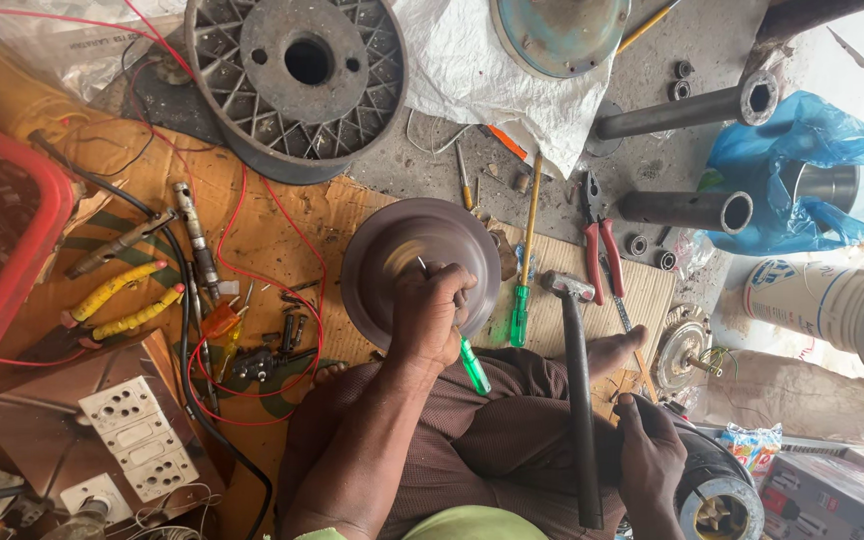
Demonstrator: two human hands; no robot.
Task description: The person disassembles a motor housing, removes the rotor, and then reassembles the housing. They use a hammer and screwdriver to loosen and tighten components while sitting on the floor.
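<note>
Left hand fisted around a green-handled screwdriver, tip on the dark round metal cover sitting on cardboard just ahead of the knees; right hand closed on a black hammer handle by the right knee. Red crate far left, contents too dark to tell. Blue plastic bag upper right wraps a metal cylinder; white printed sack below it; small colourful packet lower right.

We are on the floor of a repair workshop: pliers, a hammer, screwdrivers, steel pipes, bearings, loose red wires and a switchboard lie scattered over flattened cardboard and bare concrete.
</note>
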